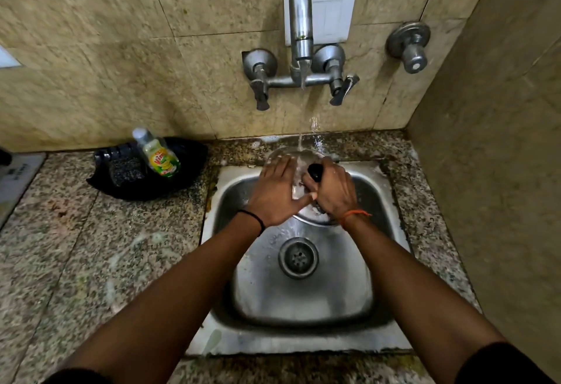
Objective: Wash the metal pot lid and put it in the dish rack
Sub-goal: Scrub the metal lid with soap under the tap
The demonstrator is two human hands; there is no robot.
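Steel lid (291, 154) under tap (300, 19), over sink (233, 172) back rim

The left hand (274, 194) and right hand (332, 190) hide most of the pot lid (299, 180), whose rim is blurred.

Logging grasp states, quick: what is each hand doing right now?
Left hand: open, fingers flat on the metal pot lid.
Right hand: closed around the lid's black knob.

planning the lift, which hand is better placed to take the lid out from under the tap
Right. The right hand grips the lid by its black knob, while the left hand only lies flat on the lid, fingers straight, with no hold on it.
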